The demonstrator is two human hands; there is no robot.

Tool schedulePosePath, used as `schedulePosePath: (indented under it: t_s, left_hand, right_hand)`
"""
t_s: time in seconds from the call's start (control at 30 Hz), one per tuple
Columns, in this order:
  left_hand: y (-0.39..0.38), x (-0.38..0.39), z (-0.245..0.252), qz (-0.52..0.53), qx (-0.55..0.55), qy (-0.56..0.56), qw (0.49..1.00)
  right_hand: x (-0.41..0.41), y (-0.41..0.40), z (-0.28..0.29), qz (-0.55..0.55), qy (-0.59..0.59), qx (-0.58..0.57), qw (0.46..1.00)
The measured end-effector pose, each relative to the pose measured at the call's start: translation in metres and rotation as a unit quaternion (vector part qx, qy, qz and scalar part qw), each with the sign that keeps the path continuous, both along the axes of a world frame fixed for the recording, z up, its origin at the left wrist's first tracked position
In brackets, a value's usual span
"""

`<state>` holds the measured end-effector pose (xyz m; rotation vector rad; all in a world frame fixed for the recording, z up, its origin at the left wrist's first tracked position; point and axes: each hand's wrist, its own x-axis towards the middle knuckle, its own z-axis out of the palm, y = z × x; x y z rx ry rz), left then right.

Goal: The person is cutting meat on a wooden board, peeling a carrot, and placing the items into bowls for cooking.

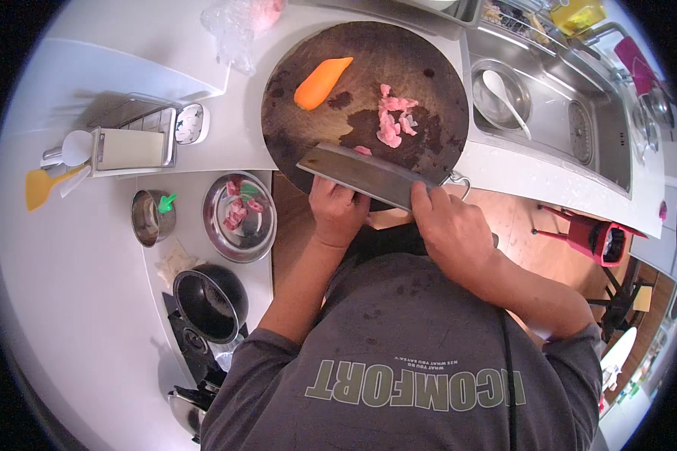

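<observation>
My right hand (451,225) grips the handle end of a cleaver (358,173), whose broad blade points left across the near part of a round wooden chopping board (310,132). My left hand (339,211) is curled at the near side of the blade. Its fingertips are hidden by the blade, so whether it holds anything does not show. Just past the blade's far edge a small bit of meat (363,150) peeks out. Several pieces of raw pink meat (392,115) lie right of the board's middle. A peeled carrot (322,83) rests at the upper left of the board.
At right, a steel sink (553,121) holds a metal bowl (499,113) with a white spoon (505,101). To the left are a steel bowl with meat (210,217), a small metal pot (153,222) and a black pot (206,304). A plastic bag (231,34) lies beyond the board.
</observation>
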<state>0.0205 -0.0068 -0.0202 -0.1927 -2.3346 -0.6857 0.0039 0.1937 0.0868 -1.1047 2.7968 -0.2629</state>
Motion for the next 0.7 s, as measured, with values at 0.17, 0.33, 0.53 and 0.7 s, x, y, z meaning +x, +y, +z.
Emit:
schedulePosePath:
  t_s: [0.17,0.33,0.53,0.7]
  left_hand:
    - [0.003,-0.004,0.007,-0.006,0.022,-0.006,1.000]
    - [0.001,-0.008,0.009,-0.024,0.042,-0.002,0.999]
    - [0.006,-0.005,0.013,-0.002,0.067,-0.014,0.998]
    - [0.005,-0.006,0.007,-0.004,0.071,0.011,0.997]
  right_hand:
    - [-0.003,-0.006,-0.008,-0.014,-0.032,-0.028,0.999]
    - [-0.005,-0.009,-0.003,-0.036,-0.067,-0.008,0.997]
    - [0.000,0.021,0.002,-0.041,-0.064,-0.018,0.997]
    - [-0.002,0.035,-0.002,-0.097,-0.118,-0.085,0.985]
